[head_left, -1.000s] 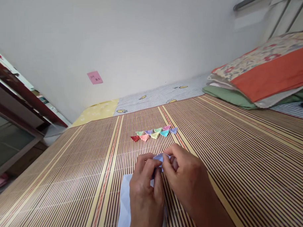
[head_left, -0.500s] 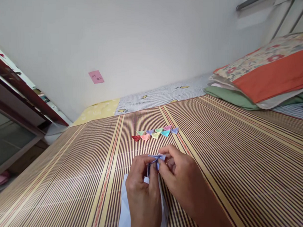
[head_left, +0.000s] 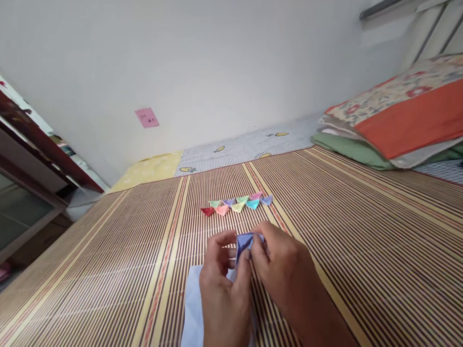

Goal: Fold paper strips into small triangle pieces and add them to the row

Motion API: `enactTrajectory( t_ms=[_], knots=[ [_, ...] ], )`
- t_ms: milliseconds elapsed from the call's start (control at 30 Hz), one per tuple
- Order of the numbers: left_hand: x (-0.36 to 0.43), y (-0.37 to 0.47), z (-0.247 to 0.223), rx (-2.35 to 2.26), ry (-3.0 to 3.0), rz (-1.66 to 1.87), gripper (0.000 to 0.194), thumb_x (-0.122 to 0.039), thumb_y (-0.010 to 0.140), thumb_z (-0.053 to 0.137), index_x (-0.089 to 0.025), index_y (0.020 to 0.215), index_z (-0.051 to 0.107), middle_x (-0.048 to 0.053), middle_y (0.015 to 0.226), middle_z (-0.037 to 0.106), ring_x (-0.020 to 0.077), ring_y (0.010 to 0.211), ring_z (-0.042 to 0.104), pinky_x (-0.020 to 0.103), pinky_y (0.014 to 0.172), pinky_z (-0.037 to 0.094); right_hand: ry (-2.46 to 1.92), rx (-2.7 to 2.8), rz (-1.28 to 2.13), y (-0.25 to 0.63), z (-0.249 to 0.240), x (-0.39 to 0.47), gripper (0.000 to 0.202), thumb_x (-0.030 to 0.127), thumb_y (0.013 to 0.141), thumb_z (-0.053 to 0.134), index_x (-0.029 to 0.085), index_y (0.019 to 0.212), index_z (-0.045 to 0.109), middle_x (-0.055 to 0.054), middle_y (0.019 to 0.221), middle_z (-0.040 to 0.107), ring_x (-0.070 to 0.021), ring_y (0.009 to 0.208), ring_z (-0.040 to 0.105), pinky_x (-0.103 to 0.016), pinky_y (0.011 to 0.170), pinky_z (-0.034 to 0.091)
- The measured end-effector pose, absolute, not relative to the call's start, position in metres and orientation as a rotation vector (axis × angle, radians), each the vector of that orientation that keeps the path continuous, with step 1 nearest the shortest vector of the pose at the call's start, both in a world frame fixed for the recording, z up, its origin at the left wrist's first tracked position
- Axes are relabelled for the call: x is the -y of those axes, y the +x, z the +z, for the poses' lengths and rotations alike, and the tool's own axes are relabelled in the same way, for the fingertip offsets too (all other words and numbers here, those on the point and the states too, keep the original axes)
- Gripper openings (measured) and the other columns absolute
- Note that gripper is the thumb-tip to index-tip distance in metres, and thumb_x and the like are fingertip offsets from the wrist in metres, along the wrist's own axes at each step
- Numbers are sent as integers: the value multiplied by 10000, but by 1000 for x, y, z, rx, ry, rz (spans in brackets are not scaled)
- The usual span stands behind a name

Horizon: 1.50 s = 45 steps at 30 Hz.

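Observation:
Between both hands is a small folded piece of blue-purple paper (head_left: 244,242), partly hidden by my fingers. My left hand (head_left: 226,279) pinches its lower left part, the thumb pressed on the front. On the right edge my right hand (head_left: 279,258) grips it with thumb and fingers. Beneath my left hand lies a white sheet of paper (head_left: 193,309), mostly covered. Farther off on the mat, several small folded paper triangles sit in two rows, among them a red triangle (head_left: 208,211), a yellow triangle (head_left: 238,207) and a turquoise triangle (head_left: 252,204).
A striped bamboo mat (head_left: 99,270) covers the surface. Stacked at the right are a floral and orange pillow (head_left: 416,109) and green folded cloth (head_left: 350,149). A pink note (head_left: 147,118) sticks to the white wall (head_left: 220,56). At the left stands a glass-fronted cabinet (head_left: 17,206).
Both hands have shifted slightly right with the blue-purple paper. My left index finger has lifted off the paper's top edge, so more of its front face shows.

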State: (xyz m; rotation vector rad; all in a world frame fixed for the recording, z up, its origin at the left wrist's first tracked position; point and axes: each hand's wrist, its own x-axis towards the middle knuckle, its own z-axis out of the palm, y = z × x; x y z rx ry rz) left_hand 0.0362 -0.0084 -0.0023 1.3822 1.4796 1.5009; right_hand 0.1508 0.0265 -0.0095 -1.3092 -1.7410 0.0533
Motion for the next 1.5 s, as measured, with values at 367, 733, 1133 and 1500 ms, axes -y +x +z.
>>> enactTrajectory(
  t_ms=[367,733,1133,1500],
  knots=[
    [-6,32,-9,-1159,955,1350,355,-440,785,817,-128,922,717,84,770,771,201,645,733,298,587,599,-1305,1821,-1,156,-14,-35,183,92,881,513,193,748,587,-19,681,646,-176,590,613,-275,578,367],
    [-12,23,-22,-1254,984,1494,283,-400,823,788,-138,902,714,60,764,763,173,631,721,248,530,579,-1206,1928,112,154,-15,-36,184,90,916,514,175,769,583,-27,748,617,-173,655,616,-279,617,400],
    [-11,23,-19,-1303,1064,1457,267,-402,846,762,-150,894,689,-6,628,677,111,459,589,190,407,439,-1251,1807,300,145,-19,-35,122,108,871,574,186,779,589,-14,756,618,-170,633,602,-291,608,437],
    [-11,16,-16,-1433,1159,1431,273,-417,860,743,-149,872,697,-30,566,607,95,433,491,177,388,401,-1024,1943,312,143,-7,-30,211,-26,832,573,146,852,694,-124,1087,663,-282,1021,625,-438,880,531]
  ],
)
